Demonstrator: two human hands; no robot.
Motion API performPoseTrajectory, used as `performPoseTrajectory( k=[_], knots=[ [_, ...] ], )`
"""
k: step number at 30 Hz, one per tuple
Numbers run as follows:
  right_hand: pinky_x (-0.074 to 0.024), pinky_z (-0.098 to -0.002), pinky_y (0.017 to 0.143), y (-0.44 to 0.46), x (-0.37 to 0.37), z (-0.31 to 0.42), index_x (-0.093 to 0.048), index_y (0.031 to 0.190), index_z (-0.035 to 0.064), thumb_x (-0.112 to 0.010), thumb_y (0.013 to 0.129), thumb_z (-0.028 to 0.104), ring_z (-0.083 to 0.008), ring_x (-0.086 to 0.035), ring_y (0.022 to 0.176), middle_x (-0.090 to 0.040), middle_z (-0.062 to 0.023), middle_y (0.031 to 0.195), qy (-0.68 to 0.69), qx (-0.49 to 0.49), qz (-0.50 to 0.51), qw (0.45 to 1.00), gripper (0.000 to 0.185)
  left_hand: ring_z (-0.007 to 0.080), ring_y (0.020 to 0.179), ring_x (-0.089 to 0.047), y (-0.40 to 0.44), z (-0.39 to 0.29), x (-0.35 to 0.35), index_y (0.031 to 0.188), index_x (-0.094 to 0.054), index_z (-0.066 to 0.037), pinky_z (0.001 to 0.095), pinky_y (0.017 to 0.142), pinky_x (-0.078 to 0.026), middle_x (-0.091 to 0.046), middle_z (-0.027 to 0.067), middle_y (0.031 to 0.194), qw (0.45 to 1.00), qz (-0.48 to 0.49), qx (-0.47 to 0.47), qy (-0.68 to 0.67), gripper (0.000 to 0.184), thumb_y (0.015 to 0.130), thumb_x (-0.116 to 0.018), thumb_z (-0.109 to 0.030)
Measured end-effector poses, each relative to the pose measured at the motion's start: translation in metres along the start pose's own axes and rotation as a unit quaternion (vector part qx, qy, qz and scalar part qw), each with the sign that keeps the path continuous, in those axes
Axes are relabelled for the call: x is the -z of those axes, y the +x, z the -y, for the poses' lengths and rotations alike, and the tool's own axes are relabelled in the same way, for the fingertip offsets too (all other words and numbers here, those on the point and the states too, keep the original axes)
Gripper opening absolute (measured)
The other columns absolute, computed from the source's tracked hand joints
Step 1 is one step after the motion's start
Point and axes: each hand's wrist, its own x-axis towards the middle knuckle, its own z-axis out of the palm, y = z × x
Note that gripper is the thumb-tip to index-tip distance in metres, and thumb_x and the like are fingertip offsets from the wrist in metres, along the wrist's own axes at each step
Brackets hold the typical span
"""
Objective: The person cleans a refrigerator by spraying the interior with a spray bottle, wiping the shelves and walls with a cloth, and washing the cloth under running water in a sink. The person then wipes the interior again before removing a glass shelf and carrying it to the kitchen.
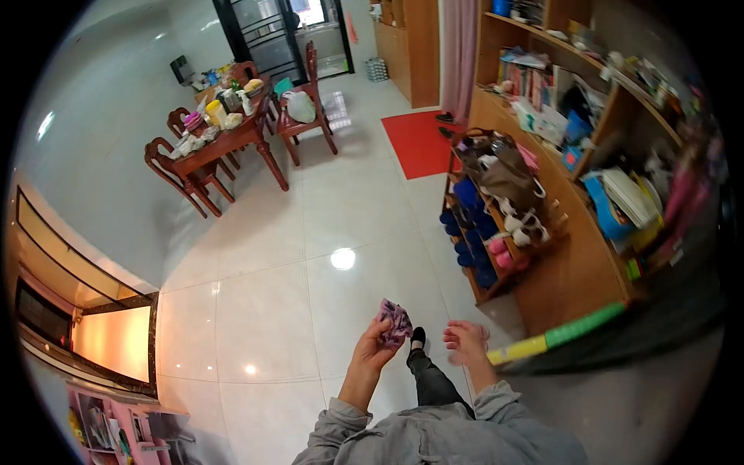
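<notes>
In front of my body, my left hand grips a crumpled purple cloth with a dark pattern, its fingers wrapped around the lower left side. My right hand hangs apart from it, to the right, holding nothing I can see. Its fingers are loosely curled and apart, slightly smeared by motion. Between the two hands, one dark shoe of mine shows on the pale tiled floor.
Ahead on the left is a wooden dining table with chairs and many items. A shoe rack stands right, near a red mat. Crowded shelves line that side; a green-yellow tube lies closer. A pink shelf is lower left.
</notes>
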Motion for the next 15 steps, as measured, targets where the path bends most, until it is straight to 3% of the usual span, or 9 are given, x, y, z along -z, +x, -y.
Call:
performPoseTrajectory(
  k=[6,7,15],
  knots=[
    [-0.0485,-0.0264,0.051,0.167,-0.023,0.096,-0.053,0.099,0.0036,-0.051,0.079,0.006,-0.0162,-0.058,0.061,-0.059,-0.0084,0.077,0.069,0.003,-0.089,0.994,0.02,0.0249,0.097,-0.055,0.134,-0.115,-0.039,0.109,-0.053,-0.01,0.0385,0.077,-0.048,-0.057,0.008,0.106,0.997,-0.033,-0.06,-0.02,0.039,0.073,-0.062,0.001],
    [-0.0486,-0.0265,0.051,0.189,-0.04,0.121,-0.053,0.098,0.0039,-0.05,0.08,0.006,-0.0161,-0.058,0.062,-0.059,-0.0075,0.077,0.076,0.02,-0.079,0.994,0.019,0.0214,0.092,-0.057,0.15,-0.136,-0.053,0.107,-0.054,-0.01,0.0372,0.077,-0.049,-0.059,0.0051,0.1,0.996,-0.055,-0.068,-0.024,0.036,0.074,-0.061,0.001],
    [-0.0479,-0.0237,0.049,0.357,-0.193,0.251,-0.053,0.099,-0.0002,-0.05,0.083,0.007,-0.0137,-0.057,0.061,-0.058,-0.0075,0.077,-0.006,-0.002,0.067,0.998,0.017,0.0244,0.09,-0.059,0.251,-0.282,-0.068,0.102,-0.057,-0.008,0.0374,0.074,-0.05,-0.061,0.0091,0.099,0.969,-0.116,-0.202,-0.077,0.028,0.076,-0.059,0.001]
  ],
)
